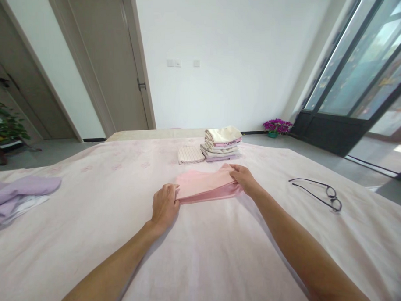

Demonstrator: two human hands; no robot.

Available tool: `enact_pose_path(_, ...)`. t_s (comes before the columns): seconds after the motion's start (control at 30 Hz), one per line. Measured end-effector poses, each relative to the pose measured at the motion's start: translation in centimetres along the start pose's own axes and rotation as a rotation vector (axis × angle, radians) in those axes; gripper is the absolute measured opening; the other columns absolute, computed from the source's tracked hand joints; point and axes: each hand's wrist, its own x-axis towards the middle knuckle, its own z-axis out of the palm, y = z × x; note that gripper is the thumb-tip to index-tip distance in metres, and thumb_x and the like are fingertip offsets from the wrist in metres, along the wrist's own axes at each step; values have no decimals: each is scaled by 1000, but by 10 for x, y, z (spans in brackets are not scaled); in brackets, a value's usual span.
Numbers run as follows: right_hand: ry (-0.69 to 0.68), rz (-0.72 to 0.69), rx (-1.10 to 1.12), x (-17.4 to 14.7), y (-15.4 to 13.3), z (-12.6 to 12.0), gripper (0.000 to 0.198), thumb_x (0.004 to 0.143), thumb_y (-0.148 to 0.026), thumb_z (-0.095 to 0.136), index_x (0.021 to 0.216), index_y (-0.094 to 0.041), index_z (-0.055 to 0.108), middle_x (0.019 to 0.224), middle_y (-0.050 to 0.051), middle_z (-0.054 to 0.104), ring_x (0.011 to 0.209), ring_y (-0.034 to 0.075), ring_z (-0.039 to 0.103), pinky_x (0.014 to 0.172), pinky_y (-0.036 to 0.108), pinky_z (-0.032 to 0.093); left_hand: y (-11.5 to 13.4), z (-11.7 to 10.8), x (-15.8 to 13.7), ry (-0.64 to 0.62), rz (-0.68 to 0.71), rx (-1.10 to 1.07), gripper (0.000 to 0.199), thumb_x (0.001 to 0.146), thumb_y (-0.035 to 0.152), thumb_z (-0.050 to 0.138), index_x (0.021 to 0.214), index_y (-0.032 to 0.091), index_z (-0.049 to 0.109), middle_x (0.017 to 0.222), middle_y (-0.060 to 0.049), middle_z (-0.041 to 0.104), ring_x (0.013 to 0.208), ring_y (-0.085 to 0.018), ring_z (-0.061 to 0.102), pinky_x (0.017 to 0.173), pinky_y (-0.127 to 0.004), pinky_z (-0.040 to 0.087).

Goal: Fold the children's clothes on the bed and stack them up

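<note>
So the person's left hand (165,205) and right hand (243,178) both had an end of the pink cloth (204,183) pinched, it sat right between them, long side running hand to hand, neither really closer.

The pink garment (204,183) looked like smooth, matt cloth, and the sheet (124,241) beneath it was matt fabric with soft wrinkles. The eyeglasses (331,191) had smooth frames, the wall (231,88) a smooth, matt finish, and the windowpane (349,84) was glossy glass.
</note>
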Motion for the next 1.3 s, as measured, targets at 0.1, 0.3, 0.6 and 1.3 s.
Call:
enact_pose_path(0.1,62,-55,-261,-3,14,-6,51,70,-18,51,118,-12,66,77,3,69,63,14,58,56,22,42,2,1,-2,60,73,44,41,81,8,51,120,22,56,124,-10,56,116,-25,53,99,-42,38)
enact_pose_path(0.3,112,-103,-668,-7,25,-10,45,83,-21,48,125,-18,62,95,6,73,81,18,64,70,25,42,5,0,-3,67,200,29,31,85,7,48,106,24,64,123,-9,58,115,-25,53,101,-42,38)
enact_pose_path(0.6,62,-94,-903,-16,22,-11,48,85,-17,47,133,-19,55,114,11,70,100,24,65,80,30,43,4,-1,-4,22,206,14,20,83,8,52,91,22,63,98,-7,61,94,-23,55,85,-36,44)
enact_pose_path(1.3,88,-155,-1073,-28,24,-3,36,97,-25,35,128,-25,52,119,10,63,99,24,62,75,33,41,2,1,-6,2,202,82,14,85,15,55,92,23,65,93,-7,64,92,-25,55,82,-37,41)
